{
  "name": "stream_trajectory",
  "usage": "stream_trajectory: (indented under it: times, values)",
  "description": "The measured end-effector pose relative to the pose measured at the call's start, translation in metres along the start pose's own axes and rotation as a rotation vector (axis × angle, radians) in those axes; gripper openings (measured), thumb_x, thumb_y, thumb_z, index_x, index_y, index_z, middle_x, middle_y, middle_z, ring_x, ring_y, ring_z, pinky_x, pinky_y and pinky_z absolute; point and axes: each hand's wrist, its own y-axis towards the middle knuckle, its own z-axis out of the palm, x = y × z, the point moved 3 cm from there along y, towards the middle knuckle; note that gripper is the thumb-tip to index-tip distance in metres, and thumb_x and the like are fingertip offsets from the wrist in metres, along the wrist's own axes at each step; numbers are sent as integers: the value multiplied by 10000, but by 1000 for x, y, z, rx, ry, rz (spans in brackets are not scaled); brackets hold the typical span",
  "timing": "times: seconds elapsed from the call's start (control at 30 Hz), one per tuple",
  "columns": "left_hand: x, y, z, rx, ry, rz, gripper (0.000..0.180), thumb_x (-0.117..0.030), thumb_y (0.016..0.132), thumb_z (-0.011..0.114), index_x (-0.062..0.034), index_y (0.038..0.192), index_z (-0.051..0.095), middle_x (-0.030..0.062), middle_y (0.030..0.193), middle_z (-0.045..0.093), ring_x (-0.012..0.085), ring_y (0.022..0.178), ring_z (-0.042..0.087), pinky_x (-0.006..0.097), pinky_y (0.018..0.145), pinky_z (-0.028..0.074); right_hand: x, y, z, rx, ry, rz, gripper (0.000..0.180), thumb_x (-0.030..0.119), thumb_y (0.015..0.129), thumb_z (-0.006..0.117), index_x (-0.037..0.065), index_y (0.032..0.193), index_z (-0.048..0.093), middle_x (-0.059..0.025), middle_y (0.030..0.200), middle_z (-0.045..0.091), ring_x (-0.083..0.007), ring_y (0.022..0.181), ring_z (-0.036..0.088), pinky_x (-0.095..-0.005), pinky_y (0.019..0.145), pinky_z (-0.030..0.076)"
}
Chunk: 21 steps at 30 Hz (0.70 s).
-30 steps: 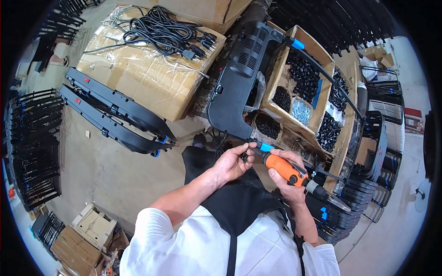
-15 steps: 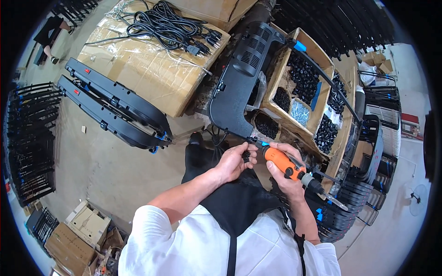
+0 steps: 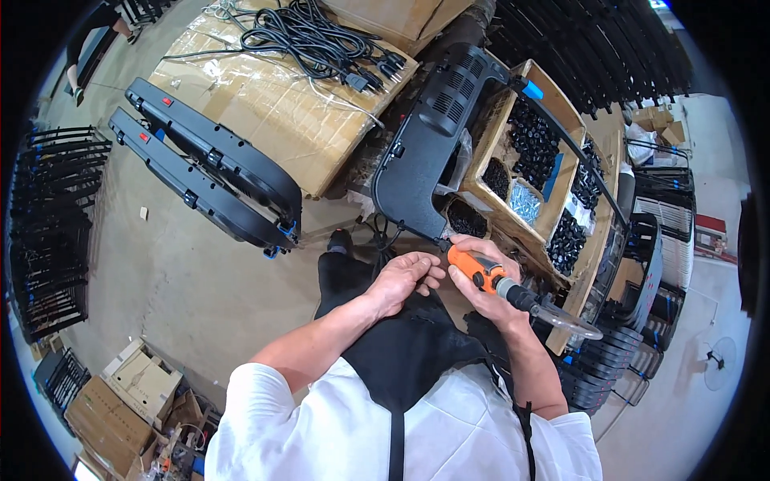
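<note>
My right hand (image 3: 496, 303) grips an orange screwdriver (image 3: 475, 269), a powered one with a hose at its rear. Its tip meets the lower end of a black plastic frame (image 3: 403, 172), which has a vented housing at its upper end. Just left of the tip, my left hand (image 3: 407, 280) is closed, fingers curled and thumb pressed to them; what lies inside is hidden. Right of the frame stands a wooden parts box (image 3: 536, 231) with black knob-like parts (image 3: 531, 144), silver screws (image 3: 524, 202) and dark small screws (image 3: 466, 218).
Two black plastic frames (image 3: 196, 180) with red switches stand to the left. Behind them, a large cardboard carton (image 3: 241, 120) carries coiled black power cords (image 3: 305, 40). Racks of black frames (image 3: 56, 232) line the far left. Another person (image 3: 88, 40) is at the upper left.
The screwdriver has shifted slightly left and up to the frame's end, its hose swinging with it. Small black pieces visible in my left hand before are now out of sight. My view has shifted slightly.
</note>
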Motion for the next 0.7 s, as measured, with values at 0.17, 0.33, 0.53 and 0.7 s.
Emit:
stream_trajectory:
  times: [0.17, 0.33, 0.53, 0.7]
  values:
    - [-2, -3, -9, -80, -65, -32, 221, -252, 1111, 610, -56, 1171, 691, 26, 980, 721, 117, 796, 652, 269, 706, 541, -5, 1, 1, -47, 49, -3, 334, 85, 877, 808, 62, 1186, 683, -135, 1241, 756, -230, 1098, 749, -362, 978, 587]
    - [-3, 1, -19, -146, -193, -54, 222, -283, 1096, 636, -73, 1128, 700, 2, 940, 702, 111, 793, 643, 263, 710, 538, 8, 5, -1, -24, 36, 140, 392, 69, 881, 810, 58, 1250, 679, -137, 1285, 736, -210, 1161, 719, -357, 1013, 567]
    - [-12, 3, -14, -132, -433, -54, 223, -309, 1098, 625, -95, 1119, 685, -24, 874, 649, 109, 775, 606, 256, 707, 523, 16, -13, 6, -103, 259, 19, 480, 14, 892, 796, 24, 1342, 630, -134, 1321, 708, -229, 1238, 682, -375, 1091, 530]
    - [-23, 3, -17, -124, -564, -25, 216, -297, 1121, 581, -98, 1154, 658, -17, 888, 639, 122, 775, 614, 270, 686, 519, 18, -8, 12, -72, 286, -45, 500, 5, 886, 800, 30, 1349, 612, -144, 1347, 695, -255, 1298, 657, -400, 1128, 514]
